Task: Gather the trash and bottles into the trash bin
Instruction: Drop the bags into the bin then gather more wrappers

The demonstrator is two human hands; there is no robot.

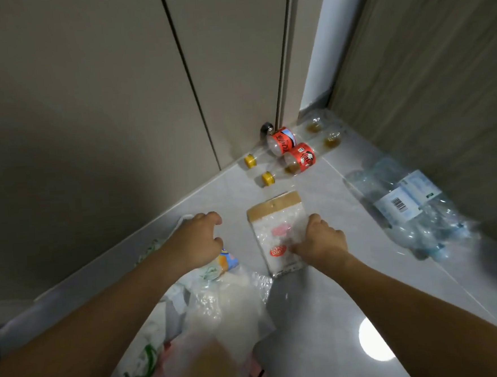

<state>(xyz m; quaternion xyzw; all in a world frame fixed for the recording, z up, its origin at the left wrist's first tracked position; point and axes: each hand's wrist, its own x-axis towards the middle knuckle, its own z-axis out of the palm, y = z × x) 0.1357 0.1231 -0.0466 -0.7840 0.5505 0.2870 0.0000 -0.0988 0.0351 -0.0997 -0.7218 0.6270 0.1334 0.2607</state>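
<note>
A clear plastic packet with a brown cardboard header lies flat on the pale floor. My right hand is on its right edge, fingers curled onto the plastic. My left hand hovers to the left of the packet over a pile of wrappers and plastic bags; its fingers are loosely curled and I see nothing between them and the thumb. Two bottles with red labels and yellow caps lie by the door. Crushed clear water bottles lie at the right. No trash bin is in view.
A closed door and its frame stand straight ahead, with a round door stop at the base. A wall closes the right side. A lamp's reflection shines on the glossy floor tiles near me.
</note>
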